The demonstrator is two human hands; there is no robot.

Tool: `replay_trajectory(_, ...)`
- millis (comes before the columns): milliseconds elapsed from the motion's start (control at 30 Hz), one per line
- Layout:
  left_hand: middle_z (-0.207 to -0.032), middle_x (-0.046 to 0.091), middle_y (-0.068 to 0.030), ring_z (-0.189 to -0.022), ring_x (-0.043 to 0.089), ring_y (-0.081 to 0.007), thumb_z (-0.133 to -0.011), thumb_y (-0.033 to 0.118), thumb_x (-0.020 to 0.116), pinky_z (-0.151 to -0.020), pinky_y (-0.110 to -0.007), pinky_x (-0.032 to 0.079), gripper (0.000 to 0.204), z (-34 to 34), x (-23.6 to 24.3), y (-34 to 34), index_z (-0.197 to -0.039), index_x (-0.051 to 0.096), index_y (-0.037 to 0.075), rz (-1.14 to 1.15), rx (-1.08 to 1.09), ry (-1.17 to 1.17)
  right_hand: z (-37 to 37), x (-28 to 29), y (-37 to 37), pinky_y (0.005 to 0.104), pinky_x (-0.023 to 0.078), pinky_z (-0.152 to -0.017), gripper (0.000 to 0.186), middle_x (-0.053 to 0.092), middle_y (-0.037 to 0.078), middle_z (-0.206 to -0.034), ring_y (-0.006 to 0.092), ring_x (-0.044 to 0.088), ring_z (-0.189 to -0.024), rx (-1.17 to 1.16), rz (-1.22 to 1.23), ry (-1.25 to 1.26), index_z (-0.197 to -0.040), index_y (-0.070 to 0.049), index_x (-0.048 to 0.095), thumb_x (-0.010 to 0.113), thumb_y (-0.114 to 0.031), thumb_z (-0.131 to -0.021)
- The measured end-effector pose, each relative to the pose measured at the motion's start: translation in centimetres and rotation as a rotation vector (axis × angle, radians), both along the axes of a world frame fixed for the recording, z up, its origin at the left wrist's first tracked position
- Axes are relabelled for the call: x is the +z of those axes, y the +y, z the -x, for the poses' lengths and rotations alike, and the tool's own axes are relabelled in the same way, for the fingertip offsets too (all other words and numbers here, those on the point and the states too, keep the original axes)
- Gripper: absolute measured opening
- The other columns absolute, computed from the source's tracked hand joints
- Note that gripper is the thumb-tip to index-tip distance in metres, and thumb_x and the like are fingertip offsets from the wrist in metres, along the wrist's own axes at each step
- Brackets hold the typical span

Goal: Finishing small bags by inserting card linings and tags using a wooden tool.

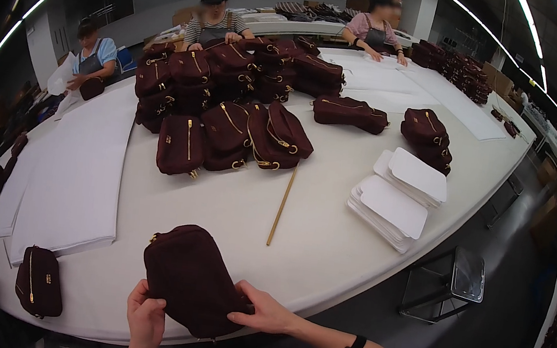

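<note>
A dark maroon suede pouch (191, 276) with a gold zipper lies at the near edge of the white table (325, 243). My left hand (146, 317) grips its lower left corner. My right hand (265, 311) holds its right side, thumb on top. A black band sits on my right wrist. Beyond it, a thin wooden stick (281, 204) lies on the table, and a big heap of the same maroon pouches (227, 107) fills the table's middle.
Two stacks of white card inserts (400, 197) sit at right, large white paper sheets (73, 182) at left with one pouch (39, 281) beside them. Three other people work at the far side. A metal stool (451, 281) stands by the table's right edge.
</note>
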State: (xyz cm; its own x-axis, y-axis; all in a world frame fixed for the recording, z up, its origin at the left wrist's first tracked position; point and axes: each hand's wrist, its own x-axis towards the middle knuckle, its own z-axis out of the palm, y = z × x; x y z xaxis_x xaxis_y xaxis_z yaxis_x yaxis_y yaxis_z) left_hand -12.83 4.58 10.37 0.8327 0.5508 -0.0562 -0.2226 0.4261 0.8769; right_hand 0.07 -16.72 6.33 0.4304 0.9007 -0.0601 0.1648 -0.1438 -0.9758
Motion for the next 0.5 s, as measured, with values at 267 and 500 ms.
replay_trajectory(267,-0.093,0.065,-0.0124,-0.084,0.063,-0.0191,-0.078,0.011,0.059,-0.067,-0.030,0.050,0.028,1.9,0.1,2.4,-0.100,0.060,-0.007,-0.202,-0.235,0.038,-1.0,3.0,3.0,0.0344,0.031,-0.107,0.055,0.041,0.009,-0.139,0.0180,0.037,-0.130,0.007,-0.717,0.439,-0.139,-0.004,0.030,0.057,-0.010,-0.091)
replay_trajectory(500,-0.114,0.059,-0.0117,-0.101,0.060,-0.0184,-0.076,0.010,0.072,-0.085,-0.030,0.051,0.048,-0.3,3.8,-4.5,-0.118,0.052,-0.001,-0.655,-0.308,0.119,-1.2,2.2,2.0,0.0348,0.030,-0.107,0.059,0.036,0.009,-0.142,0.0183,0.036,-0.130,0.025,-0.592,0.235,-0.139,-0.007,0.032,0.060,-0.005,-0.086)
